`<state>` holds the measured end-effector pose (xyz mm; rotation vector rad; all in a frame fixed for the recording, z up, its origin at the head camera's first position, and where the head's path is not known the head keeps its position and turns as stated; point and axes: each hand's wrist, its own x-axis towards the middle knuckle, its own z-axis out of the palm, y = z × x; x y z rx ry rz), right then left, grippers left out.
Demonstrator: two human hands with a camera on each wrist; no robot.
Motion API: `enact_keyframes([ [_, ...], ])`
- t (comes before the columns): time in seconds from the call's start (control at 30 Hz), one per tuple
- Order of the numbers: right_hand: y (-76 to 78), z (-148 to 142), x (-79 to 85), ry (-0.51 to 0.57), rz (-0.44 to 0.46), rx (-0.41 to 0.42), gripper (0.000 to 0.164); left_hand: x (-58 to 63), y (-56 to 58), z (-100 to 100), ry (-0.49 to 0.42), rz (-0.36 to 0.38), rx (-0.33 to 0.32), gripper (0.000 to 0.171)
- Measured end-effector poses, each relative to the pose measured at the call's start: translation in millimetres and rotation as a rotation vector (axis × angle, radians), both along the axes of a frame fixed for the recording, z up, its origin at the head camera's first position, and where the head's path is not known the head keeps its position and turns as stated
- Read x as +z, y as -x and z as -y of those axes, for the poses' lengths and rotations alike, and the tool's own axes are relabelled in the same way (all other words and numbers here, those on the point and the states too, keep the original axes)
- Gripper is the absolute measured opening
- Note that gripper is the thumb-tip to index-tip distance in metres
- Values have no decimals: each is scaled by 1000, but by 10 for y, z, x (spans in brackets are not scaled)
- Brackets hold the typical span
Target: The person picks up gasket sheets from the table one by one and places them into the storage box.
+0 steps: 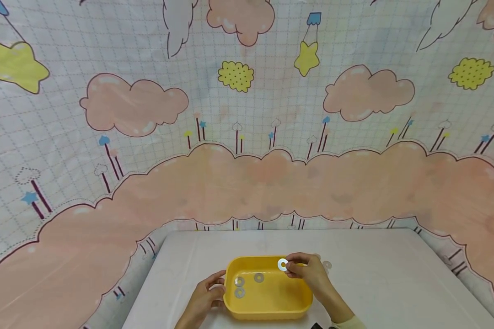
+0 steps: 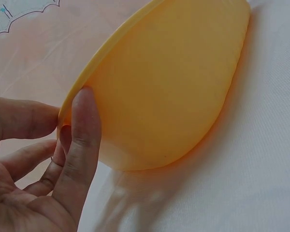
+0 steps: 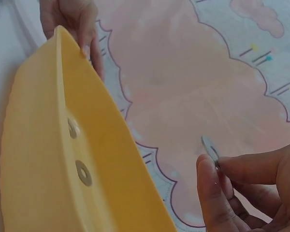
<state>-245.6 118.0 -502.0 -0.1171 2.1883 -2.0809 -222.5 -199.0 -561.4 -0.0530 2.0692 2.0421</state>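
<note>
A yellow plastic bin (image 1: pixel 267 315) stands on the white tabletop. At its left end my left hand (image 1: pixel 206 297) grips the wall by the rim, thumb against the outer side in the left wrist view. Above the bin's far right part, my right hand (image 1: pixel 310 272) pinches a flat metal washer (image 1: pixel 282 264) between thumb and index finger. That washer (image 3: pixel 210 149) is seen nearly edge-on in the right wrist view. Three more washers lie on the bin floor towards the left, among them one washer (image 1: pixel 259 277) apart from the other two.
Beyond the right hand, loose washers (image 1: pixel 327 264) lie on the tabletop (image 1: pixel 378 274), partly hidden by the hand. A printed cloth (image 1: pixel 247 192) with clouds and stars hangs behind the table and runs along its sides.
</note>
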Motion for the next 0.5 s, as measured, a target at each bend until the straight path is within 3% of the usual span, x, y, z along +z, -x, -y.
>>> enact_keyframes([
  [0.5, 75, 269, -105, 28, 37, 75, 26, 30, 81, 21, 14, -8, -17, 65],
])
